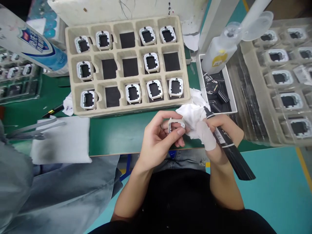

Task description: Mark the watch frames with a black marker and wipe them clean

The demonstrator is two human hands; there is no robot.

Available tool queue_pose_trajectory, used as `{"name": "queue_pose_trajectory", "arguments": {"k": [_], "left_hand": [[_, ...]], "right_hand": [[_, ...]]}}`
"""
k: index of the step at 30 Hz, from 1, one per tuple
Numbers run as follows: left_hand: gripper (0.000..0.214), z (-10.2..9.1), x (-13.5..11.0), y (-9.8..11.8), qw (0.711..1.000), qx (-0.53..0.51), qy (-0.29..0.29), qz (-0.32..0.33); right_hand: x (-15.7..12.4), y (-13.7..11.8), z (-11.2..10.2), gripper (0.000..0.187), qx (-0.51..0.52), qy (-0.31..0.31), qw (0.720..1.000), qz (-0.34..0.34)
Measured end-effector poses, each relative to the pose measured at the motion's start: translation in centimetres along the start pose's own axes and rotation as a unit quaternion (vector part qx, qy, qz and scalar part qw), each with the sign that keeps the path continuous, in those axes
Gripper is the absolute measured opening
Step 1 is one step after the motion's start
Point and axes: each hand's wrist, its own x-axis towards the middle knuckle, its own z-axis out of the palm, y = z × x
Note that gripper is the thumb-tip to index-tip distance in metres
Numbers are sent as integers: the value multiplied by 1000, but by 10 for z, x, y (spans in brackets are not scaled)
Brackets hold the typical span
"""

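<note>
Right hand (231, 129) — grip clamped on marker (234, 153) and cloth (191, 117), left hand (156, 143) pinching watch frame (176, 123)

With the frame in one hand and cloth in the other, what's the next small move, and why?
Likely rub the cloth over the frame. The left hand pinches the white frame, and the right hand, with a marker tucked in its grip, has the cloth touching it. The tray behind has free pockets for afterwards.

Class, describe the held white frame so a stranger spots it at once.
Find the beige tray on the green table. Below its near edge, the left hand pinches a white frame near a black marker. It alone sits outside any compartment.
</note>
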Motion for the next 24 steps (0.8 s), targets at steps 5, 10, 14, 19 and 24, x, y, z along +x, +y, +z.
{"name": "queue_pose_trajectory", "arguments": {"k": [5, 10, 14, 19, 24], "left_hand": [[25, -3, -1, -2, 1000, 12, -8, 8], [25, -6, -1, -3, 1000, 18, -17, 4], [24, -7, -1, -3, 1000, -4, -25, 6], [26, -10, 0, -1, 998, -35, -44, 1], [27, -12, 3, 3, 995, -85, -55, 0]], "right_hand": [[-3, 3, -1, 44, 11, -6, 1000, 13], [-4, 5, -3, 45, 5, -12, 1000, 8], [-4, 5, -4, 39, 14, -15, 1000, 0], [-6, 4, -5, 31, 42, -39, 998, -20], [-14, 7, -7, 29, 73, -117, 987, -87]]}}
